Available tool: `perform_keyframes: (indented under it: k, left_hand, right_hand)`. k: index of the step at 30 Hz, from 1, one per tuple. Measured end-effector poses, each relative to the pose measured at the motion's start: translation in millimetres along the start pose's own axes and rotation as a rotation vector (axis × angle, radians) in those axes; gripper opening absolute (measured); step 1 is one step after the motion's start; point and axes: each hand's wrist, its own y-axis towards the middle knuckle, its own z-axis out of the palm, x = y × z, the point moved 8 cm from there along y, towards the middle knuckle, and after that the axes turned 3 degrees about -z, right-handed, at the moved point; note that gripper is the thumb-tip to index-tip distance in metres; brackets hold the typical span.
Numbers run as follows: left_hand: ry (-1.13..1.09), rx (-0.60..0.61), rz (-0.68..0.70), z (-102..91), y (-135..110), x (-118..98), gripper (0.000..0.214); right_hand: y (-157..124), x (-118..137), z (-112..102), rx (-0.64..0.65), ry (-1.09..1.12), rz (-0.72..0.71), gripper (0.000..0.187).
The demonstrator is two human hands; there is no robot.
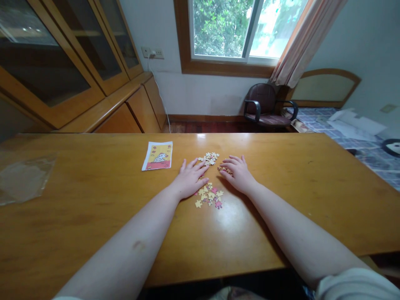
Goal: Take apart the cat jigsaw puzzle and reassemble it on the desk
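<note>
Small jigsaw puzzle pieces (208, 196) in yellow, pink and white lie scattered on the wooden table (268, 246). A second cluster, of paler puzzle pieces (210, 158), sits just beyond my fingertips. My left hand (189, 180) lies flat with fingers spread, between the two clusters and partly over some pieces. On the other side, my right hand (237, 174) rests palm down with fingers apart, covering part of a few more pieces (223, 170). Left of the pieces is a picture card (158, 156) with a white cartoon animal on yellow and pink.
A clear plastic bag (25, 179) lies at the table's left end. Behind the table stand a wooden cabinet (118, 106) at left and an office chair (265, 106) at right, beside a bed (343, 133). A window (234, 31) is in the far wall.
</note>
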Motion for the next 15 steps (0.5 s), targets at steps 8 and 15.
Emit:
perform_keyframes:
  k: [8, 15]
  left_hand:
    - [-0.188, -0.025, 0.049, -7.8, -5.5, -2.7, 0.057]
    - [-0.204, -0.029, 0.030, -6.6, -4.3, -1.9, 0.042]
  right_hand:
    - [-1.2, 1.3, -1.1, -0.023, 0.035, -0.036, 0.021]
    - [-1.7, 4.4, 3.0, 0.030, 0.020, -0.063, 0.024]
